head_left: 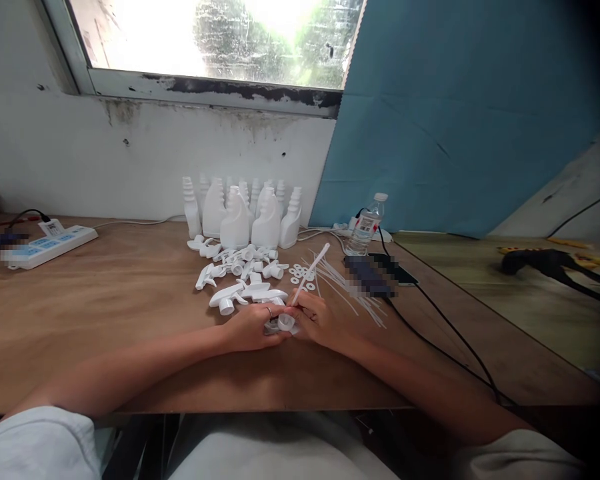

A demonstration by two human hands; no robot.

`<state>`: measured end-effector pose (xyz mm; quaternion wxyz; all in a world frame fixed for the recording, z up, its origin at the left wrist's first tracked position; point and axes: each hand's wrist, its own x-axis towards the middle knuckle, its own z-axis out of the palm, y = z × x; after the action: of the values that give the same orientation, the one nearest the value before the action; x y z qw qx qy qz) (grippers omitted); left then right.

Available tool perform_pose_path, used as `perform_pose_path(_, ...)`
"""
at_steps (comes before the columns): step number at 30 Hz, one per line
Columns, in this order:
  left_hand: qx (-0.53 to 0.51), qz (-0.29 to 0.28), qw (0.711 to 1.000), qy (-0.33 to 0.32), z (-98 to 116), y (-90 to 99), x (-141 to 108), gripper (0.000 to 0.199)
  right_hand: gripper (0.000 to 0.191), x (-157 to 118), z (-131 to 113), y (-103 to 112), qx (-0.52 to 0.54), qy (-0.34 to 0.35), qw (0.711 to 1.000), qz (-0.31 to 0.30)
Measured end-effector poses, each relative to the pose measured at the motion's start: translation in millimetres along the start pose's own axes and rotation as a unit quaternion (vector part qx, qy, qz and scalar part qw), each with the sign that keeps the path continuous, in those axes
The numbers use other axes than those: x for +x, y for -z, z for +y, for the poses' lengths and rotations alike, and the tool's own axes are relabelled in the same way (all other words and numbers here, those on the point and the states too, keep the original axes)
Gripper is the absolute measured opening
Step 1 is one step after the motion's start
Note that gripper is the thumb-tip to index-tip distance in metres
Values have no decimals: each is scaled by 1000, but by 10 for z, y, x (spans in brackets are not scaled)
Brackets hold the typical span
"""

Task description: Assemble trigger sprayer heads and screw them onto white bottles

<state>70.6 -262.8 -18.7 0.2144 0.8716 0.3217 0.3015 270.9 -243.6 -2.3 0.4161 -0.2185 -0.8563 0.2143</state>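
Observation:
My left hand (254, 327) rests on the wooden table (105, 313) and grips a white spray trigger head (284, 324). My right hand (316, 319) meets it from the right and pinches a thin white dip tube (311, 270) that slants up and away from the trigger head. Just beyond my hands lie several loose white trigger heads (240, 273), a few small white washers (299, 272) and a fan of spare dip tubes (347, 283).
Several white plastic bottles (245, 213) stand against the back wall. A clear water bottle (365, 227), a phone (380, 275) with a black cable, and a white power strip (45, 243) at far left also sit on the table. A black tool (545, 261) lies at right.

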Motion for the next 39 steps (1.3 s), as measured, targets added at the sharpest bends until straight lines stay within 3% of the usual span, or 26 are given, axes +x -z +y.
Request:
perform_pose_path(8,-5,5,1000,5,1,-8,16,16,32,-15,-55,-35,12,-12,999,-41)
perform_pose_path(15,4,5,1000,4,37,9,10,26,26,-70,-12,-66,11,-16,1000,-3)
perform_pose_path(24,-23,133,989,-53,121,145,-34,16,23,-66,-71,18,55,-34,995,-73)
perform_pose_path(28,72,224,972,-14,-138,508,245,8,19,-60,-63,36,75,-28,992,-102)
perform_pose_path(32,187,331,921,87,-687,1218,714,18,23,-88,-60,17,87,-87,984,-130)
perform_pose_path(34,161,352,905,180,-948,1549,911,32,21,-79,-57,29,106,-123,979,-123)
perform_pose_path(36,138,349,900,220,-1139,1766,1051,45,22,-13,-38,95,115,-130,980,-93)
perform_pose_path(39,102,326,908,242,-1285,1847,1178,56,36,245,30,342,68,-125,989,-39)
